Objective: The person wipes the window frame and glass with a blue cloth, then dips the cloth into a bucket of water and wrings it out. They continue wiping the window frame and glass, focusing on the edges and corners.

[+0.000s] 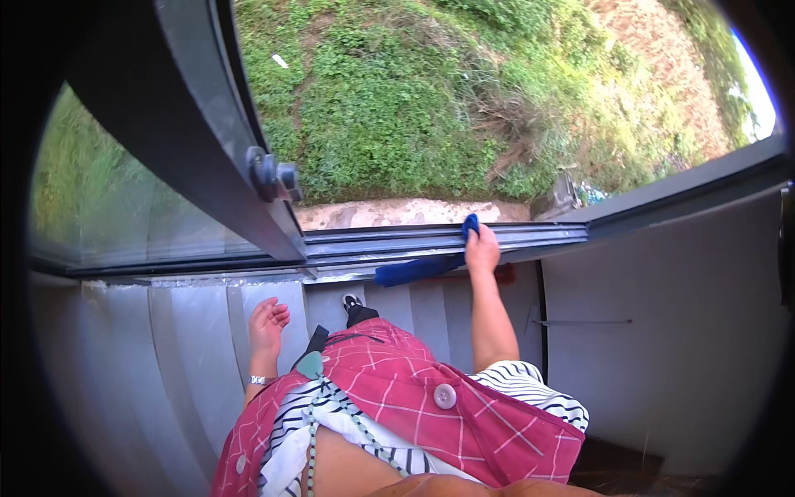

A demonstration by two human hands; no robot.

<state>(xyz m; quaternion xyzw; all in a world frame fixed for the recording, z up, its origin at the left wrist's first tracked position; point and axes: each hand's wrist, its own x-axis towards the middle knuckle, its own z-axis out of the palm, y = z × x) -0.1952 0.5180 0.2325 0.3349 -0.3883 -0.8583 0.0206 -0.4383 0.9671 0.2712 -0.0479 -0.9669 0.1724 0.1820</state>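
Note:
My right hand [482, 250] reaches out to the window sill, its fingers closed round a bunched blue cloth [418, 270]. One end of the cloth pokes up above the fist over the metal sliding tracks [389, 240]; the rest droops to the left along the sill's near side. Down by my left side, my left hand [268, 327] hangs in the air with its fingers loosely bent and nothing in them. A watch or bracelet [258, 379] circles that wrist. The window is slid open on the right, with a dark-framed glass pane [132, 190] at the left.
A dark knob-like latch [275, 174] juts from the pane's frame. Outside lie a pale concrete ledge [414, 214] and a green slope [389, 108]. A grey wall [662, 331] stands at right, with a thin rod [584, 321] near it. My shoe [352, 300] rests on grey flooring below the sill.

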